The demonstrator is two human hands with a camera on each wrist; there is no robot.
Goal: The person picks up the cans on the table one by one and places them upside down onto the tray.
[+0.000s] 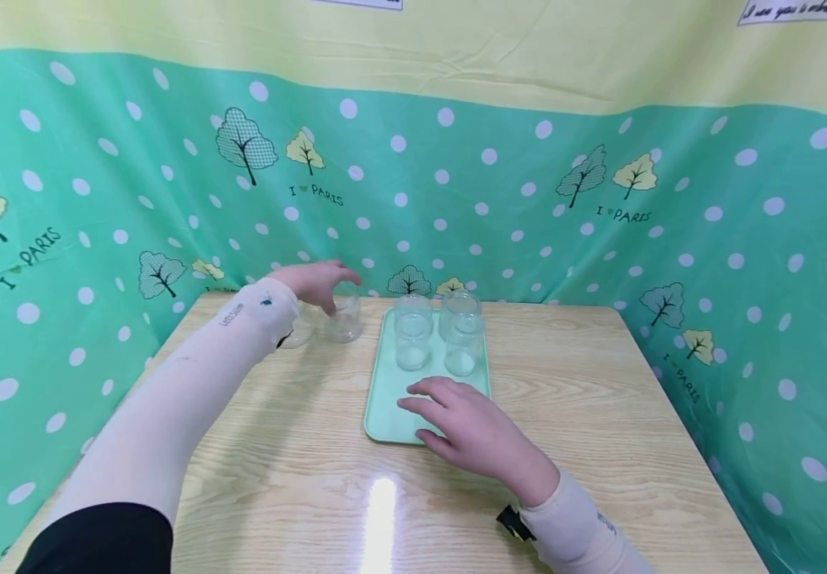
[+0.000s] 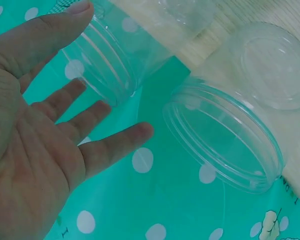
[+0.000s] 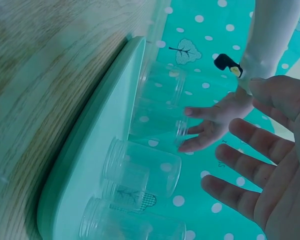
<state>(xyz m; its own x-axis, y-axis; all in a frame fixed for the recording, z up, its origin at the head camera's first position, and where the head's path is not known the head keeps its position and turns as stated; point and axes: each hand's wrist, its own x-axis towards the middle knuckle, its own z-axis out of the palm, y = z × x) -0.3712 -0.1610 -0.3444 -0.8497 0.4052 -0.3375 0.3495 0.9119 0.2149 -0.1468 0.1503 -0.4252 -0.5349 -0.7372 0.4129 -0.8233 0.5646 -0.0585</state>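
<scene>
At the back left of the table, my left hand [image 1: 318,283] reaches over a clear jar [image 1: 344,325], its fingertips right at the threaded rim. In the left wrist view the thumb and fingers are spread, not curled round that jar [image 2: 122,65]. Beside it stands another clear jar [image 2: 222,135], mouth up, partly hidden by the wrist in the head view. Over the near part of the green tray [image 1: 384,422] hovers my right hand [image 1: 481,430], fingers loosely spread and holding nothing. Several clear jars [image 1: 413,343] stand on the tray's far half, rims downward.
A wooden table [image 1: 571,383] carries the tray and jars. Green polka-dot cloth [image 1: 442,199] hangs along its back and sides. Bright light reflects off the table [image 1: 380,518] in front of the tray.
</scene>
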